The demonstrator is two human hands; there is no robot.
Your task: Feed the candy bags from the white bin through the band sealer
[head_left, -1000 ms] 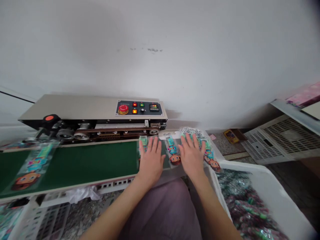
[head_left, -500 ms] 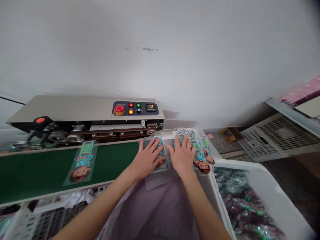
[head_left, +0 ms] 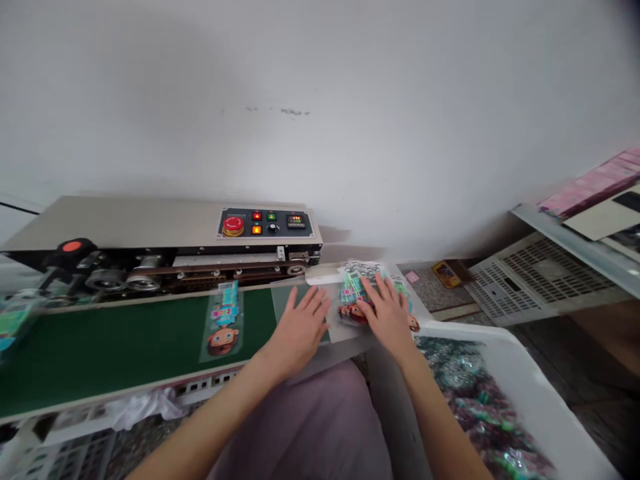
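Observation:
My left hand lies palm down with its fingers spread, over a clear plastic sheet at the right end of the green belt; I see no packet under it. My right hand rests open on a pile of clear packets holding cartoon-figure items with metal rings at the top. It partly covers the pile. Left of my left hand, one flat packet lies on the belt, its brown-haired cartoon head toward me. Another packet is at the far left, blurred.
Behind the belt stands a sealing machine with a red stop button and lit switches. A white bin at the lower right holds many shiny packets. Plastic crates and a shelf stand on the right.
The packet under my left hand is gone from there, and one lies further left on the belt. The earlier belt packet is no longer at its place. My right hand has shifted right over the pile.

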